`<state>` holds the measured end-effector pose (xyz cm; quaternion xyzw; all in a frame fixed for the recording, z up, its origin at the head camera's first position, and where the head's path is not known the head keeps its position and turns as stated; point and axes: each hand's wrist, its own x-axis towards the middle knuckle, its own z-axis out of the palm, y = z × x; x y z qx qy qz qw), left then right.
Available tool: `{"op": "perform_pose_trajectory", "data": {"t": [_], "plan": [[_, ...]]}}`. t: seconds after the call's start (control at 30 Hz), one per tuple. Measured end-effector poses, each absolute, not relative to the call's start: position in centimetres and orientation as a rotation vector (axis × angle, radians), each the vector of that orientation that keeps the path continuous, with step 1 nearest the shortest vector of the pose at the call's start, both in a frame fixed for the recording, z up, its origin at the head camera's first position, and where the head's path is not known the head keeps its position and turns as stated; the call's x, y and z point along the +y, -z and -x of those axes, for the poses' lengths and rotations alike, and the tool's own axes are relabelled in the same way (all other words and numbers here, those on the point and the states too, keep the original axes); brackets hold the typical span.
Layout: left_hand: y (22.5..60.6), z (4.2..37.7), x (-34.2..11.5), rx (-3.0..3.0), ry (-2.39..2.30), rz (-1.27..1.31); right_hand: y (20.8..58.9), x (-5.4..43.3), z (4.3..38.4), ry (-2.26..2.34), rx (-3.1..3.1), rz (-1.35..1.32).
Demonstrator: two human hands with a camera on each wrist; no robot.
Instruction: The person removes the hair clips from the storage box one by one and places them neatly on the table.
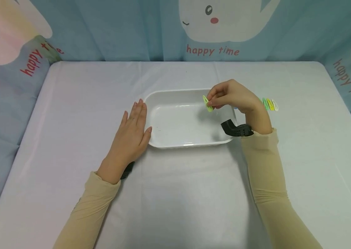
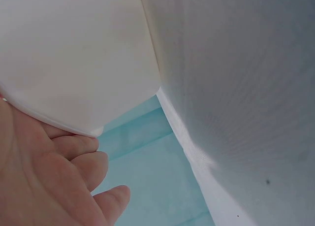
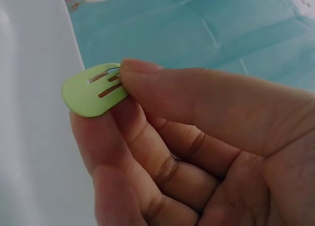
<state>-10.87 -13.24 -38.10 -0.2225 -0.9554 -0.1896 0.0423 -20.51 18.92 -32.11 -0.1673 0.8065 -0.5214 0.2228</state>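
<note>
Between thumb and fingers, my right hand [image 1: 232, 95] pinches a light green snap hair clip [image 1: 208, 103] above the right part of a white tray [image 1: 175, 128]. Up close in the right wrist view, the thumb lies over one end of the hair clip [image 3: 86, 95], and its wide rounded end sticks out. My left hand [image 1: 131, 129] rests along the tray's left rim with its fingers straight. In the left wrist view, the fingers of the left hand [image 2: 64, 172] touch the tray's outer edge [image 2: 93, 78].
To the right of the tray, a row of several hair clips [image 1: 270, 104] in green, yellow and white lies on the white tablecloth [image 1: 312, 155]. A bit of blue shows beside the tray's right rim, partly hidden by the right hand. Blue printed curtains [image 1: 125, 31] stand behind the table.
</note>
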Motion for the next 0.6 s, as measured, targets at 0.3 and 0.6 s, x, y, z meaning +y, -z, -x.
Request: {"op": "perform_pose_trajectory", "data": {"t": [0.3,0.6], "plan": [[38.1,10.9,-13.2,-2.916,0.588,0.688,32.0,20.2,20.6,1.508,2.205,0.405],[38.2,11.0,-13.2,-2.907,0.589,0.689,31.8,20.9,20.6,1.542,2.224,0.346]]}}
